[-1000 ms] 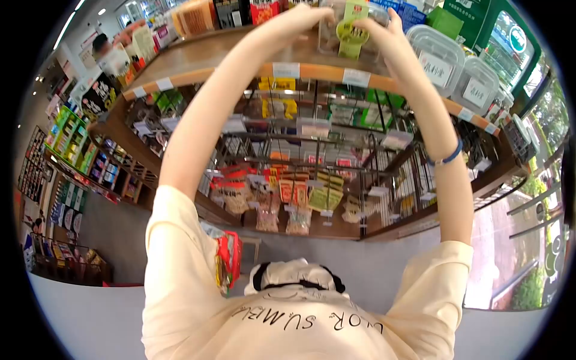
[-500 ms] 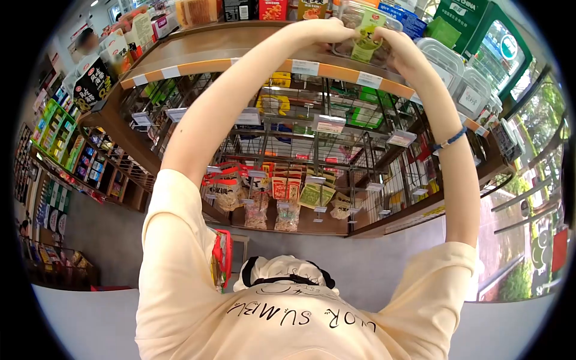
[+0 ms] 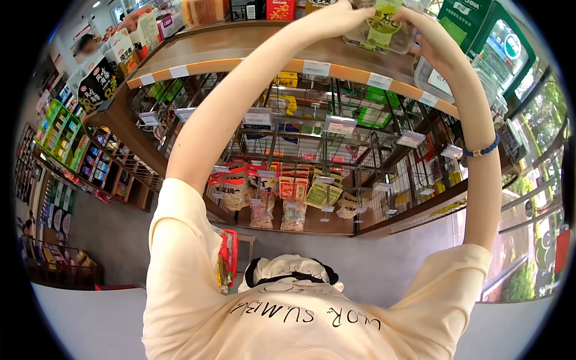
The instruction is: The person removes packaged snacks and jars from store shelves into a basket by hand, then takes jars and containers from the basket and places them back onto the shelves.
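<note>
A clear plastic tub [image 3: 396,42] with a green label band and darker contents inside is between my hands at the top of the view. My left hand [image 3: 343,19] grips its left side; some of those fingers are cut off by the frame's upper edge. On the other side, my right hand [image 3: 429,39] holds the tub by its right edge, thumb near the label. The tub is over the right part of the brown shelf top [image 3: 240,51]. Whether it touches the shelf I cannot tell.
Boxed snacks, including a red box [image 3: 280,8], line the back of the shelf top. Another clear tub [image 3: 435,75] lies beneath my right forearm. Below are wire racks with hanging snack bags [image 3: 294,198]. A person [image 3: 87,48] stands at far left. Windows are at right.
The tub and both hands have shifted right and slightly up in view. The tub is turned a little, and my right forearm now covers more of the tubs at right.
</note>
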Demonstrator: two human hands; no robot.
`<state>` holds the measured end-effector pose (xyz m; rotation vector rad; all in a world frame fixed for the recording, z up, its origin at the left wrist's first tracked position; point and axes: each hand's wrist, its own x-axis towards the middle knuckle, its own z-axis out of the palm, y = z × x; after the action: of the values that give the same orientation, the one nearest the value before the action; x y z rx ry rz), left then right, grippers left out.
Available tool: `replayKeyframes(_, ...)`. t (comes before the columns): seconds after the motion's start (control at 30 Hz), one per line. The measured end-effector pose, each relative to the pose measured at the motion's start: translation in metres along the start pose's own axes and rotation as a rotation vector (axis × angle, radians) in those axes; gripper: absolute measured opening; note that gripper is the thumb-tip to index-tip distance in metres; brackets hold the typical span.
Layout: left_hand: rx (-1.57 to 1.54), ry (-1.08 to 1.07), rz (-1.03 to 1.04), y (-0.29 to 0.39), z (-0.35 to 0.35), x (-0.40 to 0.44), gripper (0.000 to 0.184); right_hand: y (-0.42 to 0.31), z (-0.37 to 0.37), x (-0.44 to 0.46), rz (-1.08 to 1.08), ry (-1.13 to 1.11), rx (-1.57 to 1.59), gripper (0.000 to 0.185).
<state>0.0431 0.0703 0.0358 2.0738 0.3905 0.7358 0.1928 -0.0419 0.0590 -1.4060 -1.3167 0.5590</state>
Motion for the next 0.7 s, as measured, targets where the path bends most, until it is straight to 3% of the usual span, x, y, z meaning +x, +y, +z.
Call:
replayKeyframes(0.03, 0.055, 0.062, 0.234, -0.014, -0.001, 0.008, 0.052, -0.011, 0.009, -0.010, 0.038, -0.043, 0.117, 0.033)
replayKeyframes(0.1, 0.012, -0.019, 0.287, -0.009, -0.006, 0.006, 0.047, -0.023, 0.019, -0.024, 0.043, -0.034, 0.090, 0.027)
replayKeyframes(0.17, -0.027, -0.085, 0.207, -0.002, -0.006, -0.002, 0.045, -0.017, 0.020, -0.014, -0.192, 0.016, 0.011, 0.026)
replayKeyframes(0.23, 0.266, 0.383, 0.302, 0.006, -0.002, -0.013, 0.045, -0.025, 0.021, -0.016, -0.277, -0.031, -0.010, 0.031)
replayKeyframes(0.27, 0.161, 0.292, 0.102, 0.014, -0.011, -0.015, 0.047, -0.031, 0.023, -0.019, -0.203, 0.041, -0.004, 0.034)
replayKeyframes(0.3, 0.162, 0.297, 0.104, 0.030, -0.016, -0.025, 0.047, -0.038, 0.025, -0.026, -0.130, 0.111, 0.004, 0.036)
replayKeyframes(0.37, 0.122, 0.251, 0.079, 0.057, -0.019, -0.050, 0.052, -0.050, 0.029, -0.049, -0.240, -0.020, -0.046, 0.043)
replayKeyframes(0.4, 0.228, 0.431, 0.431, 0.049, -0.016, -0.053, 0.057, -0.056, 0.044, -0.059, -0.317, 0.053, -0.029, 0.046)
replayKeyframes(0.63, 0.403, 0.595, 0.357, 0.039, -0.047, -0.085, 0.057, -0.057, 0.082, -0.052, -0.425, 0.091, 0.131, 0.058)
replayKeyframes(0.7, 0.421, 0.624, 0.301, 0.047, -0.048, -0.109, 0.056, -0.056, 0.100, -0.073, -0.555, 0.115, 0.188, 0.060)
